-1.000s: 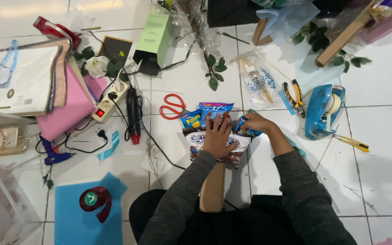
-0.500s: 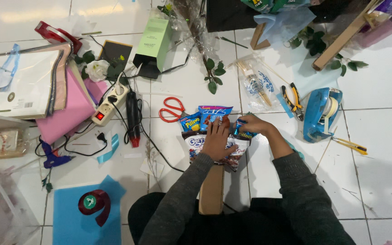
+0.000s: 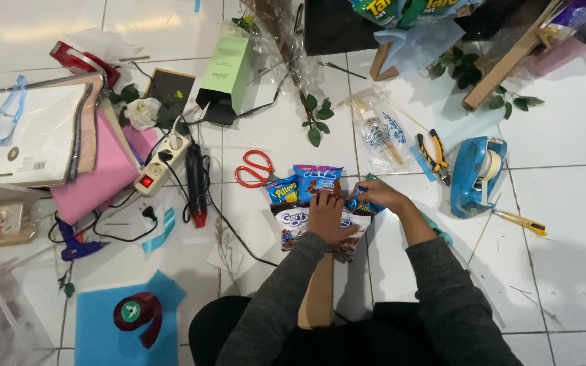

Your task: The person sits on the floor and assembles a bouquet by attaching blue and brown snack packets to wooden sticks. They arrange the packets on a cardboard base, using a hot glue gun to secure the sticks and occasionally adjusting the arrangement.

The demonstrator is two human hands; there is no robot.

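Pressing down on the snack packets [image 3: 306, 203], the left hand [image 3: 327, 215] lies flat as it did a second ago, while the right hand [image 3: 378, 196] has closed its pinch on a small blue packet [image 3: 357, 202]. Assembly seemingly continues. Scissors [image 3: 254, 168], tape dispenser [image 3: 476, 173] and pliers [image 3: 432, 154] litter the white tiled floor [image 3: 564, 224].

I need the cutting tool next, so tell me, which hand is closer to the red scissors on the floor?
Left. The left hand rests on the snack packets, just right of the red scissors. The right hand is farther right, beyond the packets.
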